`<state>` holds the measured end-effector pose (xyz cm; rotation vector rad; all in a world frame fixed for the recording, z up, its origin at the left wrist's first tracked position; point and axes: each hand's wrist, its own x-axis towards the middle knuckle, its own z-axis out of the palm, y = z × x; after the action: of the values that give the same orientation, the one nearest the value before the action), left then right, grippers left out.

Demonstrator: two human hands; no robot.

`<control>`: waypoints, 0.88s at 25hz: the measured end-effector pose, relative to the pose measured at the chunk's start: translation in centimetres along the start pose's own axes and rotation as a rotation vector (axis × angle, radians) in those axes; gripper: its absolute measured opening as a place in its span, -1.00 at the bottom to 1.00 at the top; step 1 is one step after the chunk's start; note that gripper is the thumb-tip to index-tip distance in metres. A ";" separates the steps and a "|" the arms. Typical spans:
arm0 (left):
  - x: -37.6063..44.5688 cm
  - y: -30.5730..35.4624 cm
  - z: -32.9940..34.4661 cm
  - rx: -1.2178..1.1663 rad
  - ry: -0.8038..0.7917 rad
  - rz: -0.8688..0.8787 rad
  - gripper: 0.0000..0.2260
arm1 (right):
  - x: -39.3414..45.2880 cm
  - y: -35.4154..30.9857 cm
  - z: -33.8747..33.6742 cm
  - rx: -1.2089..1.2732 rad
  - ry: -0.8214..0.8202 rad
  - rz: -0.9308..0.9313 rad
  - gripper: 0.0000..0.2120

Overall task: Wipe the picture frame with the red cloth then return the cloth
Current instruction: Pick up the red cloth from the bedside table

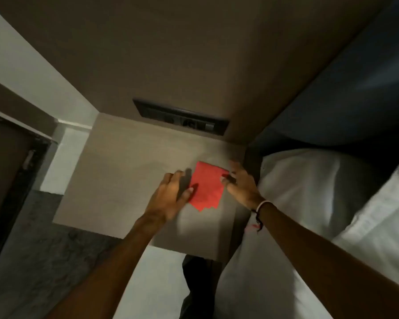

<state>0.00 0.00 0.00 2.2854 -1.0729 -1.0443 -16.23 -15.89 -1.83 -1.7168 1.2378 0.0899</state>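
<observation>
Squarely between both hands lies the folded red cloth (207, 185), its long axis running away from the person; left hand (171, 196) fingers spread beside it, right hand (241, 185) fingers loosely apart at its edge, neither gripping.

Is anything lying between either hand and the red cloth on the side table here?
Nothing visible. The red cloth lies flat on the side table, with the left hand at its left edge and the right hand at its right edge. The tabletop around it holds no other object.
</observation>
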 end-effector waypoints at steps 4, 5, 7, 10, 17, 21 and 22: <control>3.6 -1.0 4.2 -0.199 -0.014 -0.115 -0.47 | 3.3 2.5 2.8 0.062 0.023 0.097 -0.48; 4.4 -1.1 5.1 -0.249 0.008 -0.144 -0.45 | 3.6 3.1 3.3 0.056 0.052 0.108 -0.56; 4.9 -1.5 5.6 -0.379 0.021 -0.234 -0.45 | 3.1 3.6 4.0 0.064 0.070 0.117 -0.72; 3.5 -2.3 4.1 -0.532 -0.056 -0.284 -0.68 | 0.8 2.4 3.7 0.199 0.030 0.141 -0.75; -1.9 1.3 -9.3 -0.749 0.010 -0.084 -0.82 | -4.9 -10.3 1.0 0.744 -0.092 -0.057 -0.81; -5.9 7.0 -21.3 -0.701 0.108 0.120 -0.85 | -9.6 -22.1 -3.5 0.793 -0.104 -0.302 -0.83; -7.3 8.8 -24.5 -0.700 0.133 0.174 -0.87 | -10.9 -25.1 -5.0 0.796 -0.107 -0.357 -0.84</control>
<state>11.55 1.31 24.40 1.6416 -0.6866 -0.9813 -4.72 -12.06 23.21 -1.1743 0.7174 -0.4608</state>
